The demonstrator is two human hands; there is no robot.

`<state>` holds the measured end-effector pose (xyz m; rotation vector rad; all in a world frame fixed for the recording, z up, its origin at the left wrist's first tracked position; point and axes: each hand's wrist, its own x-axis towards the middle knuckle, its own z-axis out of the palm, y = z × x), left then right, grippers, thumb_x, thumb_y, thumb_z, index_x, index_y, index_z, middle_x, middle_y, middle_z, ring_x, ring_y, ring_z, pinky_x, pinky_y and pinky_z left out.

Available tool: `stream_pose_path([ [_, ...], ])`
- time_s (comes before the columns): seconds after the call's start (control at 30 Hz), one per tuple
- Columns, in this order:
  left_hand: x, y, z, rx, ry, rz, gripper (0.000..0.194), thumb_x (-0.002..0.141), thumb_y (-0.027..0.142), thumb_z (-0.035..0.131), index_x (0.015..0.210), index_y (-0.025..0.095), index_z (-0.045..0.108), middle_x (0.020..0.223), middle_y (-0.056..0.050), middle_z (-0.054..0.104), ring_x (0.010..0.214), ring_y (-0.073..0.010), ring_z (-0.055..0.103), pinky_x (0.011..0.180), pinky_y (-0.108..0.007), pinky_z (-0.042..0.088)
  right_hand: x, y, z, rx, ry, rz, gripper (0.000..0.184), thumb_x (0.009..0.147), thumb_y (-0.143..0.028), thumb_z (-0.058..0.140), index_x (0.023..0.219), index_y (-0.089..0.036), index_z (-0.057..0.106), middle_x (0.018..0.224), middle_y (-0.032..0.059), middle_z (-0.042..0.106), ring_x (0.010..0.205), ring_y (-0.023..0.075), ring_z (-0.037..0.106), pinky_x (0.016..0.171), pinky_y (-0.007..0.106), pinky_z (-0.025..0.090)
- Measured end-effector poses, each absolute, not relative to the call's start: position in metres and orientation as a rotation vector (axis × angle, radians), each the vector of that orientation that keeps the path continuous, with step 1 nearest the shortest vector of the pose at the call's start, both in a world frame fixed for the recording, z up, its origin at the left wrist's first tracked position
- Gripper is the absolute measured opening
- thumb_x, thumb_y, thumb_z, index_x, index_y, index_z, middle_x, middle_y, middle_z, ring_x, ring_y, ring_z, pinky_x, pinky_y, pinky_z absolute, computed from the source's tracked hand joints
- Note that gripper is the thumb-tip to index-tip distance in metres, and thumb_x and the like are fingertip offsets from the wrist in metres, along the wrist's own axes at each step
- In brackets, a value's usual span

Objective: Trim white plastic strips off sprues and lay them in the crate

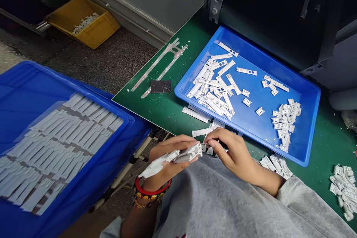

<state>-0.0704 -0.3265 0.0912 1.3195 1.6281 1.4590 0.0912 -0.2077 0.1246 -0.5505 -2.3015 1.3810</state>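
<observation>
Right now left hand (167, 161) (red bangle (153, 189) on wrist) clenches white moulded plastic part (178, 158), held above lap, just off edge of green work mat (320, 145). Right hand (231, 152) pinches small white piece (208, 148) just beside part's end, fingertips (213, 143) hiding exact contact. Ahead, blue tray (251, 46) holds loose white plastic pieces (284, 122). At left, blue crate (83, 85) holds rows of white strips (55, 148).
</observation>
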Motion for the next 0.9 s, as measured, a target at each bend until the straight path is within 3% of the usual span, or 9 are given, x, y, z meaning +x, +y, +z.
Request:
stream_pose_path([
  [0.47, -0.069, -0.324, 0.096, 1.309, 1.688, 1.433, 0.004, 0.077, 0.025, 0.071, 0.079, 0.021, 0.071, 0.085, -0.004, 0.077, 0.064, -0.0188, 0.069, 0.061, -0.031, 0.06, 0.092, -0.206, 0.132, -0.423, -2.427, 1.017, 0.012, 0.099, -0.027, 0.051, 0.1, -0.02, 0.061, 0.09, 0.0063, 0.065, 0.083, 0.0176, 0.062, 0.073, 0.031, 0.054],
  [0.63, -0.069, -0.324, 0.098, 1.333, 1.569, 1.47, 0.005, 0.078, 0.023, 0.072, 0.079, 0.018, 0.072, 0.08, -0.006, 0.076, 0.062, -0.0178, 0.069, 0.055, -0.028, 0.059, 0.092, -0.203, 0.128, -0.512, -2.41, 0.823, 0.008, 0.097, -0.024, 0.056, 0.099, -0.019, 0.062, 0.089, 0.007, 0.066, 0.084, 0.0185, 0.062, 0.072, 0.031, 0.052],
  [0.8, -0.07, -0.324, 0.098, 1.326, 1.641, 1.486, 0.001, 0.078, 0.021, 0.071, 0.079, 0.021, 0.071, 0.083, -0.003, 0.077, 0.066, -0.0169, 0.07, 0.062, -0.028, 0.06, 0.094, -0.201, 0.132, -0.471, -2.372, 1.092, 0.008, 0.098, -0.022, 0.053, 0.101, -0.019, 0.06, 0.092, 0.0053, 0.066, 0.086, 0.0158, 0.063, 0.076, 0.028, 0.052],
  [0.9, -0.07, -0.325, 0.098, 1.339, 1.649, 1.483, 0.003, 0.077, 0.021, 0.071, 0.08, 0.022, 0.071, 0.086, -0.002, 0.077, 0.066, -0.0167, 0.07, 0.061, -0.027, 0.06, 0.095, -0.203, 0.136, -0.43, -2.396, 1.246, 0.018, 0.103, -0.024, 0.042, 0.098, -0.02, 0.059, 0.086, 0.0037, 0.065, 0.078, 0.0141, 0.062, 0.07, 0.026, 0.051],
])
